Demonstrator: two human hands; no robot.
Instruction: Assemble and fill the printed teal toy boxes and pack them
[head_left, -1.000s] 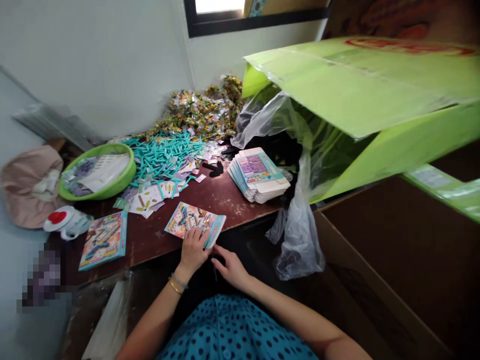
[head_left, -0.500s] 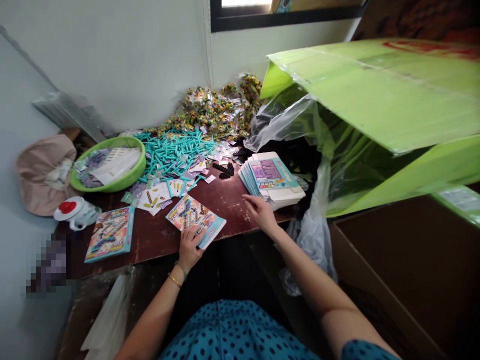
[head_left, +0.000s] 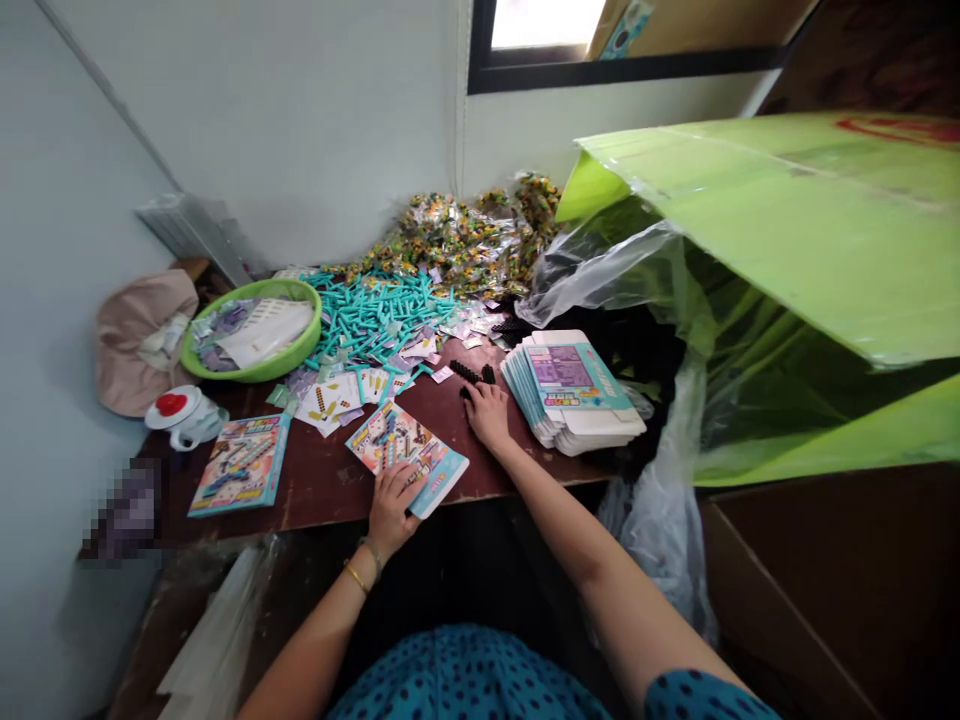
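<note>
A printed toy box [head_left: 409, 452], white and light blue with colourful brick pictures, lies slanted at the table's front edge. My left hand [head_left: 394, 497] holds its near end, fingers on top and the thumb at the edge. My right hand [head_left: 489, 415] reaches past the box to a studded black building-brick piece [head_left: 471, 373] on the tabletop. Its fingers are closed at the near side of this piece and hide part of it. Just right of that hand stands a stack of flat boxes [head_left: 574, 385].
Teal sticks [head_left: 382, 310] and bags of yellow and black pieces [head_left: 465, 240] heap up at the back. Leftward are a green basin [head_left: 319, 335], a lidded cup [head_left: 196, 420] and another toy box [head_left: 244, 465]. A large green sheet-lined carton [head_left: 787, 230] overhangs the right.
My right hand has moved left and forward from beside the box stack to the black piece, which sits slightly nearer me. My left hand stays on the toy box. The view has shifted.
</note>
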